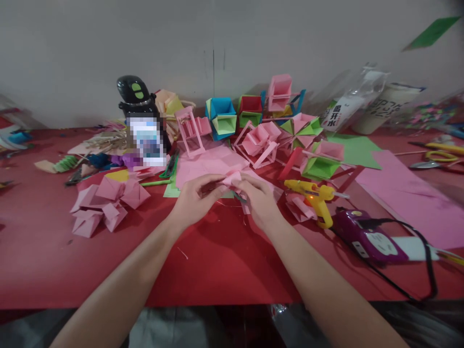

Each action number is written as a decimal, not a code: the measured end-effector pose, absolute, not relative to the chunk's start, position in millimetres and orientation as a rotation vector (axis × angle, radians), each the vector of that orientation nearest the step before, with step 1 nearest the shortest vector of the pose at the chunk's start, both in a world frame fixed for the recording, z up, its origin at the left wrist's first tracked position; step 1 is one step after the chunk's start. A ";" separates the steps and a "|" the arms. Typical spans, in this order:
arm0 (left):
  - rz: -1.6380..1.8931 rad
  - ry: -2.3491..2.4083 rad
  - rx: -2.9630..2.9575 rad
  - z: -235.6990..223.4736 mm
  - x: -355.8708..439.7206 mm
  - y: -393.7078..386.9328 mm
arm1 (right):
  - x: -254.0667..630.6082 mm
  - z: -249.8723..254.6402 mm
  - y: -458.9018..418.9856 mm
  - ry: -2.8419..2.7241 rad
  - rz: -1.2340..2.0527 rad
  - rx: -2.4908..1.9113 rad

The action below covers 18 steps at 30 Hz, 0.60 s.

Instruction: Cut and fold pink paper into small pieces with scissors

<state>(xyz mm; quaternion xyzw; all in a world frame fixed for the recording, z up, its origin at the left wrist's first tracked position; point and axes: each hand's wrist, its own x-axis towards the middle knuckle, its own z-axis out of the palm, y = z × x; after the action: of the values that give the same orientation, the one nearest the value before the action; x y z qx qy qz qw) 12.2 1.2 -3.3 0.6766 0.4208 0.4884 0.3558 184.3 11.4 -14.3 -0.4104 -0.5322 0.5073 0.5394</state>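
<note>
Both hands meet over the middle of the red table, fingers closed on a small folded pink paper piece [232,178]. My left hand [198,197] pinches its left side, and my right hand [258,197] grips it from the right, hiding part of it. Behind them lie pink paper sheets [210,166]. A yellow hot glue gun [314,197] with a small orange light rests just right of my right hand, beside another folded pink paper piece [300,207]. Left of my left hand is a cluster of folded pink paper shapes [105,200].
Several colored paper models, among them a blue and green paper box [222,118], line the back. A black phone holder [136,96] stands at back left. To the right are a purple power strip [369,237] with a black cord, pink paper [416,193], scissors [440,155] and a bottle [353,99].
</note>
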 end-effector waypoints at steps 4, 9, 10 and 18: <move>1.265 1.082 1.712 -5.1 12.0 0.6 | 184.0 -15.1 12.2 -1.250 1.254 -0.950; 1.257 1.061 1.696 -3.8 13.8 -0.6 | 183.4 -17.9 14.2 -1.184 1.318 -0.949; 1.262 1.074 1.704 -2.6 14.5 -1.0 | 183.2 -18.9 14.6 -1.176 1.328 -0.942; 1.310 1.149 1.727 0.7 14.8 -1.9 | 180.4 -17.1 11.3 -1.407 1.111 -1.003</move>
<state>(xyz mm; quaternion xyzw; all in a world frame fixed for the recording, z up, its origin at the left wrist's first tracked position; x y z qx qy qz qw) 14.8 -1.9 0.7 0.6627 0.4411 0.5025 0.3374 180.4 11.3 -17.1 -0.4179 -0.5861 0.4628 0.5174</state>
